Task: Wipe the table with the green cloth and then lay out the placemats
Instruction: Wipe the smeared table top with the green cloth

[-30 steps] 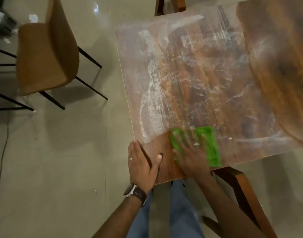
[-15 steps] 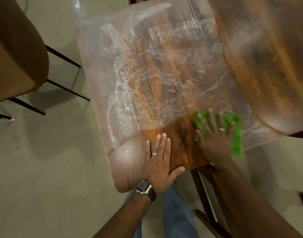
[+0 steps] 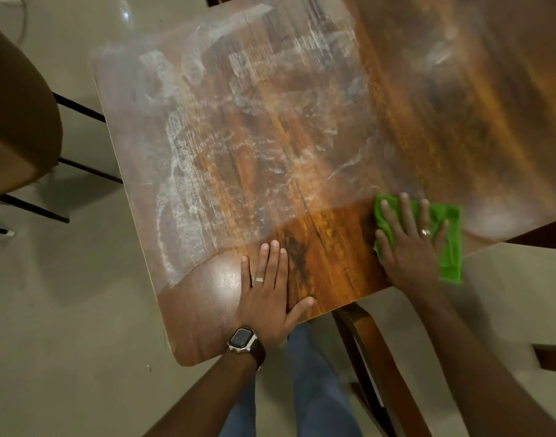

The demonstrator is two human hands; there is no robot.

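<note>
Both hands are lying flat on the near part of the table (image 3: 302, 137), fingers pointing away from the person. The left hand (image 3: 267, 294) is spread open, palm down on the bare wood near the front edge, gripping nothing; a ring is sitting on one finger and a dark-strapped watch (image 3: 243, 340) is showing at the wrist. The right hand (image 3: 410, 244) is pressing down with fingers splayed on the green cloth (image 3: 450, 244), which is lying folded on the table at its near edge, well to the right of the left hand. The cloth is showing beyond the fingertips and along the right side of the hand, its lower end reaching the table's edge. This hand is wearing a ring too.

A whitish, streaky film is covering much of the tabletop beyond the hands, while the strip of wood between and just ahead of them is looking darker and glossy. A brown chair (image 3: 18, 121) on thin black legs is standing off the table's left side. Blue trouser legs are showing below the table edge, between the two forearms. No placemats are showing anywhere.
</note>
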